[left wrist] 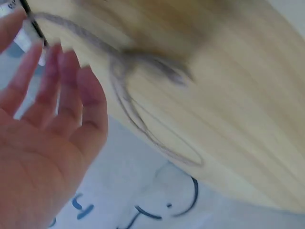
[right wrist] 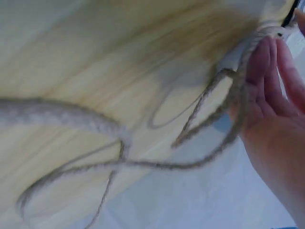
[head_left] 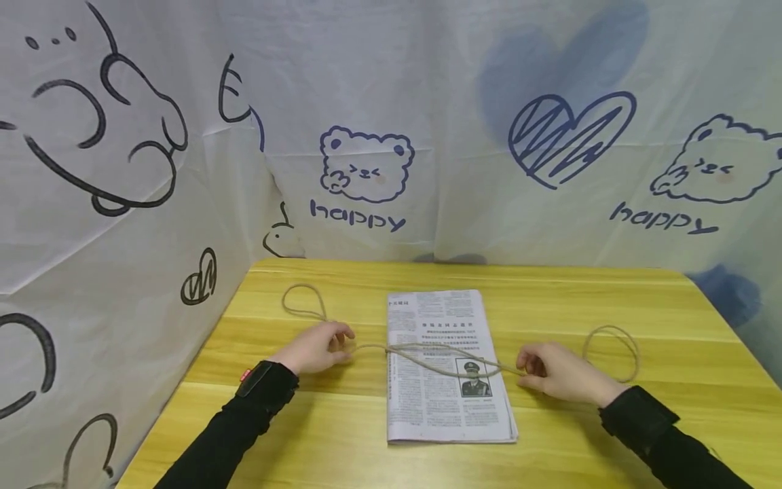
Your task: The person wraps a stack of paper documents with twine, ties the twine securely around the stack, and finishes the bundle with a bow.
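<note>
A thin beige cord (head_left: pixel 421 365) lies in long loops across a folded newspaper (head_left: pixel 427 414) on the table. My left hand (head_left: pixel 314 348) is just left of the paper, thumb and fingers apart and loosely bent. The cord passes by its fingertips, and a loose loop (head_left: pixel 303 312) lies beyond it; in the left wrist view the doubled cord (left wrist: pixel 138 119) rests on the table past the fingers. Right of the paper, my right hand (head_left: pixel 565 373) pinches the cord between thumb and fingers. In the right wrist view the cord (right wrist: pixel 243 90) trails from those fingertips in blurred loops.
The yellow wood-grain table (head_left: pixel 342 278) has rounded far corners. White cloth (head_left: pixel 452 81) with drawn bears and hearts hangs behind it and on the left. Another cord loop (head_left: pixel 635 353) lies beside the right wrist. Black bands sit on both wrists.
</note>
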`<state>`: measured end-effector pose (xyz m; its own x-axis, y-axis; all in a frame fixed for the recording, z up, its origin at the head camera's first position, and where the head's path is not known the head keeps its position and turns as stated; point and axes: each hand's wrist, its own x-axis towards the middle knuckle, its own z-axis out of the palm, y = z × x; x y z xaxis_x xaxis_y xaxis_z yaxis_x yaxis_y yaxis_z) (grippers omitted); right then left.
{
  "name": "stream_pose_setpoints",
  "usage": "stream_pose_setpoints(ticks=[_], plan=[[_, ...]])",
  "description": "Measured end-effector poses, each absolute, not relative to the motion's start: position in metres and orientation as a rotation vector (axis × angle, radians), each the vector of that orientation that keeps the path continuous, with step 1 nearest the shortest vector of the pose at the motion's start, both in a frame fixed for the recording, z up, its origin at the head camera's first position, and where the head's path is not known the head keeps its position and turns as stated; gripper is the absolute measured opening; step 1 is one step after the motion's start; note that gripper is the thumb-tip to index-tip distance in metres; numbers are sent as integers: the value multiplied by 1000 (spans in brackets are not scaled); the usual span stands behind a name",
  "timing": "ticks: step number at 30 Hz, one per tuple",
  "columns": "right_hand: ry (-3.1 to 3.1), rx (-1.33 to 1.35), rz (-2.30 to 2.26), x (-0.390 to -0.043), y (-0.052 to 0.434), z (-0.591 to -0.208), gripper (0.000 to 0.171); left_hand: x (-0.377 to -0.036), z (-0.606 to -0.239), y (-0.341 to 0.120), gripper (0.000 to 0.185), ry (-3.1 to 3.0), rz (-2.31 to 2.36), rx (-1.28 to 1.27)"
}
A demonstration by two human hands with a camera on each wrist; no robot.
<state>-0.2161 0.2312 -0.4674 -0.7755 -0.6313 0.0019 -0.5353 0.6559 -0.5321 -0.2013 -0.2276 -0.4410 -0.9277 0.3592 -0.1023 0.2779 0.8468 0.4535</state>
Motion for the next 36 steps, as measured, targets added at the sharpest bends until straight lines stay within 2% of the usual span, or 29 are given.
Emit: stream_pose_setpoints(ticks=[4, 7, 11, 15, 18, 28, 36], plan=[[2851, -966, -711, -208, 241, -465, 30, -194, -439, -240, 59, 2895, 560, 400], [2918, -946, -643, -205, 247, -461, 37, -190, -439, -244, 66, 2884, 490, 349], [2884, -909, -586, -203, 253, -461, 36, -191, -441, -244, 52, 2842, 455, 322], [2853, -885, -582, -203, 258, -466, 25, -194, -442, -242, 25, 2827, 511, 347], [2836, -924, -613, -203, 261, -470, 18, -196, -443, -243, 14, 2814, 584, 366], [2657, -964, -736, -195, 261, -464, 7, -206, -440, -253, 12, 2840, 603, 217], [2585, -1026, -735, -187, 259, -464, 16, -210, -443, -248, 16, 2882, 530, 185]])
